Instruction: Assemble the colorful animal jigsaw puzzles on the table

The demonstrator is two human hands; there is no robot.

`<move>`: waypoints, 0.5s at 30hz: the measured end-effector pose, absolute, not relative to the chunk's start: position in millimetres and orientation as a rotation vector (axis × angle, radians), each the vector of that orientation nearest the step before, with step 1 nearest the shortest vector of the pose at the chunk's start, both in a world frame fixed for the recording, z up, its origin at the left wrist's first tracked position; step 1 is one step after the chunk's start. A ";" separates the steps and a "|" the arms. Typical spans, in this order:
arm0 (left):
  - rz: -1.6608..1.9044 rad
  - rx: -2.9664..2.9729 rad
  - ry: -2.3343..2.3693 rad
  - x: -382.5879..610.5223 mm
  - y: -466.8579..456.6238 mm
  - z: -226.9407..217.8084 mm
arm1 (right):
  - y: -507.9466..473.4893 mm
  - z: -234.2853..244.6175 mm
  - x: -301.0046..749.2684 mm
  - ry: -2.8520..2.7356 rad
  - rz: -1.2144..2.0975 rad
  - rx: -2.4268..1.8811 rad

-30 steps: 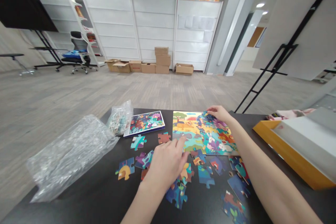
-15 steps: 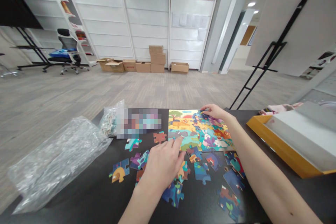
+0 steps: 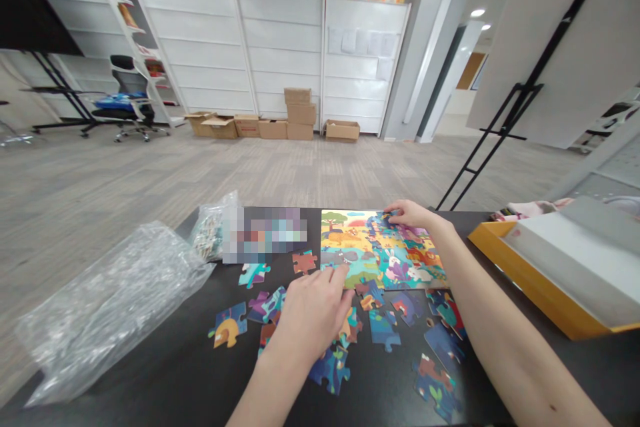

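Note:
A colourful jigsaw puzzle (image 3: 350, 260) with animals, partly assembled, lies at the far edge of the black table. My right hand (image 3: 411, 213) is over its top edge, thumb and fingers closed on a dark blue puzzle piece (image 3: 387, 217). The fingers partly hide that piece. My left hand (image 3: 320, 300) lies with fingers stretched out, its fingertips on the puzzle's lower left part. Loose pieces surround the left hand, among them a blue one with a yellow shape (image 3: 229, 325), a brown one (image 3: 305, 262) and a blue one (image 3: 385, 329); the hand covers some others.
Crumpled clear plastic bags (image 3: 117, 300) lie on the left of the table (image 3: 165, 373), beside a pixelated patch. On the right stands an open yellow and white box (image 3: 545, 280). Beyond the table are cardboard boxes (image 3: 273, 128) and a whiteboard stand (image 3: 500, 133).
My right hand's fingers have shifted very slightly at the puzzle's top edge. My left hand and the loose pieces stay where they were.

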State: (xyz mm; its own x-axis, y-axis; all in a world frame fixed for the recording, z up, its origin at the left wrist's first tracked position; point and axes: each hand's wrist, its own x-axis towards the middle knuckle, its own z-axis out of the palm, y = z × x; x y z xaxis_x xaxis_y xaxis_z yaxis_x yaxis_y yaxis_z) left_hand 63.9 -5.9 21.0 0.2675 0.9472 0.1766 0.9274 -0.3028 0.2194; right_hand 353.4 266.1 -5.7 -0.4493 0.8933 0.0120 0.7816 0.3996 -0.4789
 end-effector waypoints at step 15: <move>0.424 2.458 1.801 62.2 -6.5 23.0 | 262.4 -2.7 353.0 -2.406 0.559 -1.532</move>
State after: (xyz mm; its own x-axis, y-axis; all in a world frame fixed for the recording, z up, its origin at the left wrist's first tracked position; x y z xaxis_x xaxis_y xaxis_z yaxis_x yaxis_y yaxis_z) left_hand 62.2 -6.5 23.0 0.2774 0.9433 0.1822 0.9254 -0.3133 0.2131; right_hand 353.0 262.4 -2.7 -0.4245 0.9054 -0.0076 0.8160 0.3790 -0.4365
